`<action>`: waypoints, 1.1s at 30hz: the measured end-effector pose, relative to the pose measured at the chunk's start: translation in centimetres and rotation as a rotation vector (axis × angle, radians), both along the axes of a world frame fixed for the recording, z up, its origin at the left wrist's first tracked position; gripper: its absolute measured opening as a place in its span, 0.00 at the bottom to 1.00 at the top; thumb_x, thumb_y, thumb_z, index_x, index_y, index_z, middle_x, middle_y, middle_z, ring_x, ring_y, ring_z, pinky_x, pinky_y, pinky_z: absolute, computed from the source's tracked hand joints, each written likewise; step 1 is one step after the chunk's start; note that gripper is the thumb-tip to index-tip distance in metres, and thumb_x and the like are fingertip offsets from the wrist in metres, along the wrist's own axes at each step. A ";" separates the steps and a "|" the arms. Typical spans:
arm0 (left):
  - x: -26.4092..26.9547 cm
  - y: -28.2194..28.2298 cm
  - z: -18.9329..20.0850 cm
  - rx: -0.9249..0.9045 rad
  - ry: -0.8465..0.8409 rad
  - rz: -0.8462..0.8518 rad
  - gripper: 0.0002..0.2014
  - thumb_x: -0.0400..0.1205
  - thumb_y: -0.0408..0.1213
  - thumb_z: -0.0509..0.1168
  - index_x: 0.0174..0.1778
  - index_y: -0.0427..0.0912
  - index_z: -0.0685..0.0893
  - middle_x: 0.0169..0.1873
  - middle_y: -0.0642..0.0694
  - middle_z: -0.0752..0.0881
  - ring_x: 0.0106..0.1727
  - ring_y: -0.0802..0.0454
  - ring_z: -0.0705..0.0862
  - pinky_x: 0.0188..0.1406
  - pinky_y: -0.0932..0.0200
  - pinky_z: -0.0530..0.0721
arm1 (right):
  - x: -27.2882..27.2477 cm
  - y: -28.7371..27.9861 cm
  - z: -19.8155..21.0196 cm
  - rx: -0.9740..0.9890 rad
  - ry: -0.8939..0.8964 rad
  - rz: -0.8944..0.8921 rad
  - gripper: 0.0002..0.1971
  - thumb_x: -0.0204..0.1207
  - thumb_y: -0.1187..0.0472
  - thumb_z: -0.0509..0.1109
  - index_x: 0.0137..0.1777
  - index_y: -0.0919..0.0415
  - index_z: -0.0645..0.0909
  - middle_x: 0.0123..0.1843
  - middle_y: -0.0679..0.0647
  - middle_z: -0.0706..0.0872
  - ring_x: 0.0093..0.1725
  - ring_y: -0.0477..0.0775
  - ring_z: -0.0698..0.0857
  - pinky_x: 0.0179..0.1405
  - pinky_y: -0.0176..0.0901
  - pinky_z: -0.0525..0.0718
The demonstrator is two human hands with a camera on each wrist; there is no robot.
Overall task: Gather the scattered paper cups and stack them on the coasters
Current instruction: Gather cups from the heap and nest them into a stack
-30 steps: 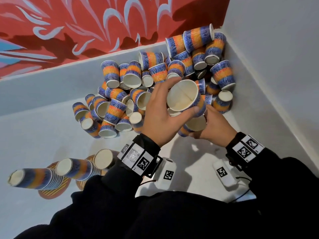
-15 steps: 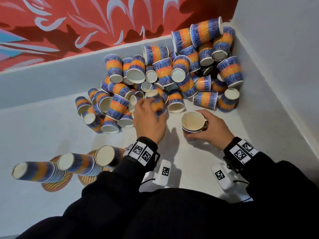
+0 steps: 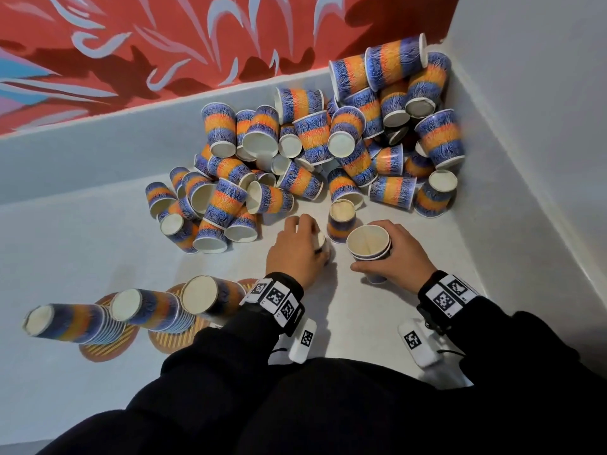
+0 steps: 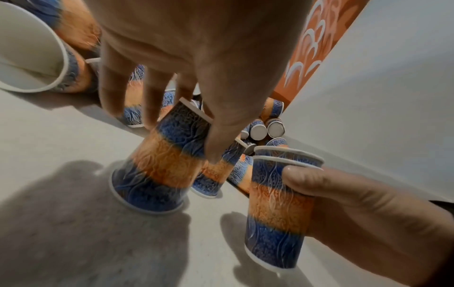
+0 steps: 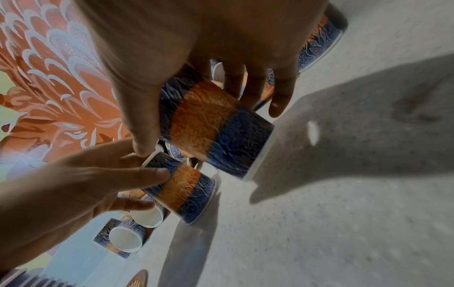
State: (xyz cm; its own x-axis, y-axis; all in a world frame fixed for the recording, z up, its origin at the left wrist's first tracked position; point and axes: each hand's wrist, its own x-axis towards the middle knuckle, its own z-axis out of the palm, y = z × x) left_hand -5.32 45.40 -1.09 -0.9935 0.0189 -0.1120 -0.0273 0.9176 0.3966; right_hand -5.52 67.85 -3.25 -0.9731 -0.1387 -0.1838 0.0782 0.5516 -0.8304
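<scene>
Head view. Right hand (image 3: 392, 254) is wrapped around a small nest of cups (image 3: 369, 244), mouths up, base on the white floor (image 3: 98, 231). Left hand (image 3: 297, 249) sits just left of it, fingers curled over an upside-down cup (image 3: 320, 243). Another upside-down cup (image 3: 341, 223) stands between and just beyond the two hands. Past the fingertips, the loose pile of cups (image 3: 295, 159) fills the corner. Behind the left wrist, three stacks of cups (image 3: 131, 313) stand on striped coasters (image 3: 108, 344).

Left wrist view. Left hand (image 4: 196, 48) reaches down; thumb and fingertips pinch the upside-down cup (image 4: 159, 169) near its raised base, rim on the floor (image 4: 61, 233). Just right of it, the right hand (image 4: 368, 213) grips the nest of cups (image 4: 277, 209); two rims show.

Right wrist view. Right hand (image 5: 196, 48) holds the nest of cups (image 5: 216, 130), thumb on one side and fingers on the other. Beyond the thumb, the left hand (image 5: 61, 194) holds the upside-down cup (image 5: 181, 192).
</scene>
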 end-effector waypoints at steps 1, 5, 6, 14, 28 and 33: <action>0.0 0.2 0.3 -0.018 -0.018 -0.024 0.16 0.83 0.53 0.70 0.58 0.52 0.71 0.60 0.46 0.79 0.55 0.38 0.84 0.41 0.45 0.82 | 0.1 0.1 -0.1 0.013 -0.007 0.004 0.43 0.52 0.41 0.92 0.68 0.45 0.78 0.62 0.50 0.82 0.62 0.54 0.83 0.64 0.51 0.83; -0.3 0.4 2.7 0.208 0.048 0.066 0.27 0.75 0.50 0.77 0.64 0.54 0.70 0.61 0.48 0.84 0.56 0.43 0.86 0.51 0.46 0.85 | 0.5 0.4 -0.5 0.020 -0.019 0.016 0.41 0.54 0.43 0.93 0.66 0.45 0.78 0.60 0.49 0.81 0.60 0.51 0.82 0.59 0.44 0.80; -0.6 0.3 3.6 0.304 0.104 0.094 0.31 0.73 0.48 0.79 0.69 0.53 0.71 0.64 0.47 0.83 0.60 0.45 0.85 0.56 0.46 0.86 | 0.6 0.5 -0.5 0.008 -0.025 0.019 0.40 0.54 0.43 0.93 0.65 0.45 0.78 0.61 0.49 0.81 0.60 0.51 0.83 0.58 0.44 0.80; -2.2 1.5 8.9 1.112 -0.151 0.223 0.23 0.70 0.36 0.80 0.63 0.42 0.92 0.59 0.43 0.90 0.59 0.43 0.91 0.58 0.46 0.92 | 1.0 -0.2 1.1 -0.262 -0.101 -0.012 0.35 0.62 0.63 0.91 0.67 0.49 0.80 0.59 0.50 0.91 0.57 0.49 0.90 0.38 0.35 0.89; -1.3 1.3 9.3 0.685 -0.119 -0.274 0.46 0.72 0.38 0.83 0.85 0.60 0.70 0.72 0.56 0.81 0.65 0.54 0.85 0.63 0.53 0.90 | 0.9 -1.1 2.7 -0.221 -0.004 0.023 0.45 0.47 0.44 0.93 0.69 0.50 0.84 0.60 0.46 0.93 0.61 0.45 0.91 0.66 0.55 0.89; -1.4 1.2 8.6 0.705 -0.084 -0.273 0.43 0.71 0.35 0.86 0.80 0.50 0.75 0.70 0.58 0.81 0.69 0.66 0.80 0.67 0.76 0.75 | 1.2 -1.2 3.2 -0.340 -0.025 -0.011 0.37 0.58 0.64 0.94 0.65 0.45 0.82 0.57 0.44 0.92 0.54 0.37 0.90 0.56 0.40 0.90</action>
